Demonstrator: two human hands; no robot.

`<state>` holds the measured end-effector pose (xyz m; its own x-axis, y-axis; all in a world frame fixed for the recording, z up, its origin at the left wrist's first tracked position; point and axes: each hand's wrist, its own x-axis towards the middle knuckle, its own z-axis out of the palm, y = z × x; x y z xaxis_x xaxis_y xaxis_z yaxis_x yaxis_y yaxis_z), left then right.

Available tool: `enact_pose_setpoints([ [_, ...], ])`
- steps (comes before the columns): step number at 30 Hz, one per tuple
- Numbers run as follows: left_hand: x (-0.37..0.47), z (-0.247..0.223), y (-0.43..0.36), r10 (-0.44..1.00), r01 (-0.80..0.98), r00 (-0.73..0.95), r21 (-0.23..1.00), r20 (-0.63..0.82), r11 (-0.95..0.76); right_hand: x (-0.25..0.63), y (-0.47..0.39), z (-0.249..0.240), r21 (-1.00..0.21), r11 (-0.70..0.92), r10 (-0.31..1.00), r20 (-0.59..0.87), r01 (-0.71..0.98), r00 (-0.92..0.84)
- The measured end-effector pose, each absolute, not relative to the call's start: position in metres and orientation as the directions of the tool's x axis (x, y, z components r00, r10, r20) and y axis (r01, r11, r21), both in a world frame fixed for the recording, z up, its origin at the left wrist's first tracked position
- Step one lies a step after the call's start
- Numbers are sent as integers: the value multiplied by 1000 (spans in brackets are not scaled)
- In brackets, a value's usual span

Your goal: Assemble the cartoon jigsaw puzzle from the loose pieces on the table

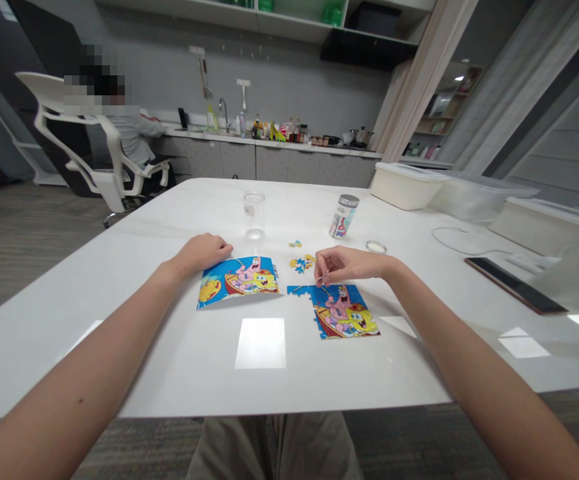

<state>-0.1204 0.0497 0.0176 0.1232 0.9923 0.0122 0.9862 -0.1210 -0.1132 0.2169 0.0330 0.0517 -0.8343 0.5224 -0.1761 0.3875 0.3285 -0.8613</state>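
My left hand [203,253] rests on the table with its fingers curled in, against the upper left of a slightly bent picture card [239,283] of cartoon characters in a boat. No object shows in it. Above the top edge of a partly assembled jigsaw puzzle [344,313], my right hand [342,265] pinches a small puzzle piece [322,277], mostly hidden by the fingertips. The puzzle carries the same picture as the card; its left side is stepped and unfilled. Loose puzzle pieces [300,265] lie just beyond, with a smaller cluster [295,244] farther back.
A clear jar [254,217] and a printed can [344,217] stand farther back, near a ring-shaped lid [376,247]. Storage boxes [407,187], a cable and a dark tablet-like device [514,285] occupy the right side. A person sits in a white chair [114,157] at back left.
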Motion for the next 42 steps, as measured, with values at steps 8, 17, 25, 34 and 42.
enact_pose_setpoints([
  [8, -122, 16, 51, 993, 987, 120, -107, 16, -117, 219, 42, 49, -832, 361, 668, -84, 421, -740],
  [17, -120, 18, 50, 991, 985, 132, -114, 3, -131, 221, 51, 47, -791, 385, 814, 47, 476, -580],
  [25, -121, 18, 50, 991, 986, 134, -105, 5, -132, 221, 52, 43, -820, 354, 799, 15, 450, -601],
  [34, -120, 18, 49, 993, 987, 120, -110, 3, -119, 222, 53, 42, -798, 363, 787, -14, 481, -617],
  [42, -120, 18, 50, 992, 987, 125, -98, 2, -124, 222, 49, 45, -737, 446, 765, 19, 508, -644],
])
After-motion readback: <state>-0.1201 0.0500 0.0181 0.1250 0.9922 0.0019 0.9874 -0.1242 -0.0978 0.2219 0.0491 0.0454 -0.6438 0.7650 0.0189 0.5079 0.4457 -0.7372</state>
